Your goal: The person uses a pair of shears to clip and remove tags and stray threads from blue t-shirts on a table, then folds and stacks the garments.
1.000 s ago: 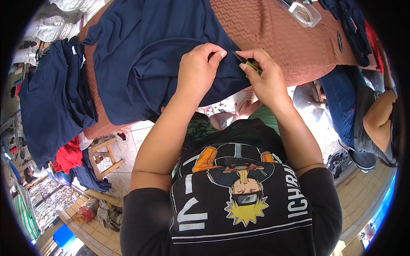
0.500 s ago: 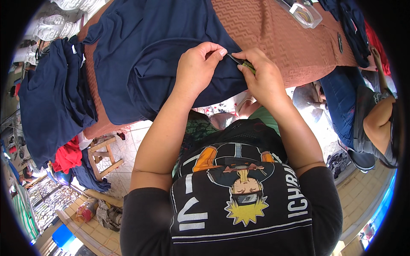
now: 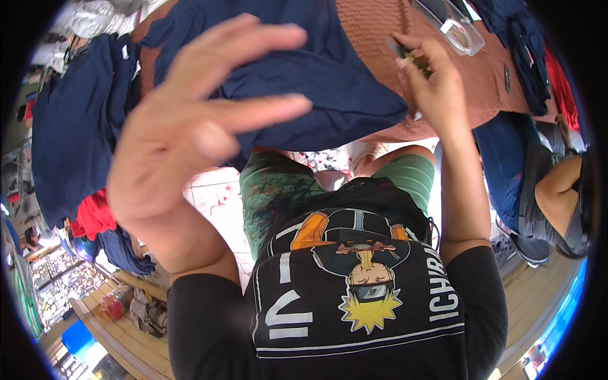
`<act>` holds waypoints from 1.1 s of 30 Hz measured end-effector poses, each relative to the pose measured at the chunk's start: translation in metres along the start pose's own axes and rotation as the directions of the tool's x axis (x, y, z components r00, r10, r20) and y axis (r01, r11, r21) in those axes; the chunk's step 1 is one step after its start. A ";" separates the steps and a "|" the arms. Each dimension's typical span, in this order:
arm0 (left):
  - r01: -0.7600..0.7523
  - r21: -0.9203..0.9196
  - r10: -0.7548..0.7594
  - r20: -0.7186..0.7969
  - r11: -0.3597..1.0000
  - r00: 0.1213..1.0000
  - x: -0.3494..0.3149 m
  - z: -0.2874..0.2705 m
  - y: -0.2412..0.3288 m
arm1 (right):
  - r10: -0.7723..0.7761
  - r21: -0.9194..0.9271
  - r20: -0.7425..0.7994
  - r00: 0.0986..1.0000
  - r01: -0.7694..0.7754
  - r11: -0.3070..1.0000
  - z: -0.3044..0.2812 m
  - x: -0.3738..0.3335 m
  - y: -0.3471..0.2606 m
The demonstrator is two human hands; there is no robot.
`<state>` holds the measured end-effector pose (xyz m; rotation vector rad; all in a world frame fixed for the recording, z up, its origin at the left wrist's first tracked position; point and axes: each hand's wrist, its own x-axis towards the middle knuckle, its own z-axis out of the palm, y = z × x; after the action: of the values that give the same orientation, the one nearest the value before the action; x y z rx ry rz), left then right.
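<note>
My left hand is raised close to the camera, fingers spread and slightly blurred, holding nothing. It covers part of a navy blue garment spread over a table with a brown zigzag-textured cover. To the right of the cloth, my right hand is closed around small thread snips with a dark blade tip and a yellowish-green body. That hand is above the brown cover, near the garment's right corner. The garment's near edge hangs over the table edge above my lap.
A clear plastic container with a ring-shaped roll sits at the far right, near a thin dark object. Navy garments hang at the table's left end, above red cloth. Another person's arm is at the right.
My left hand has let go of the garment and lifted up and left toward the camera. My right hand moved right and away with the snips. The garment's corner now lies flatter, further right.
</note>
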<state>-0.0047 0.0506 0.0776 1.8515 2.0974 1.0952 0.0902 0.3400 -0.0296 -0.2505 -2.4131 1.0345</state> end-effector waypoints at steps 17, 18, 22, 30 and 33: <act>0.161 -0.496 -0.479 -0.620 0.853 0.621 0.018 -0.013 -0.080 | -0.169 -0.030 -0.203 0.964 0.167 0.986 -0.054 0.064 -0.007; 0.117 -0.570 -0.458 -0.502 0.813 0.734 0.044 -0.012 -0.066 | -0.157 0.017 -0.205 0.966 0.163 0.986 -0.076 0.078 0.007; 0.001 -0.526 -0.202 -0.325 0.850 0.924 0.102 0.004 -0.064 | -0.038 -0.668 0.009 0.999 0.034 0.743 -0.148 0.097 0.024; 0.334 -0.392 -0.500 -0.480 0.858 0.721 0.009 0.028 -0.087 | 0.053 -0.046 0.275 0.960 -0.042 0.998 -0.113 0.068 0.064; 0.524 -0.405 -0.661 -0.404 0.749 0.633 -0.016 0.069 -0.068 | -0.025 0.068 0.450 0.893 -0.007 0.998 -0.038 0.050 0.043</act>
<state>-0.0188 0.0668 -0.0181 0.6384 2.4072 1.6778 0.0653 0.4113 -0.0197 0.0340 -2.7752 1.2831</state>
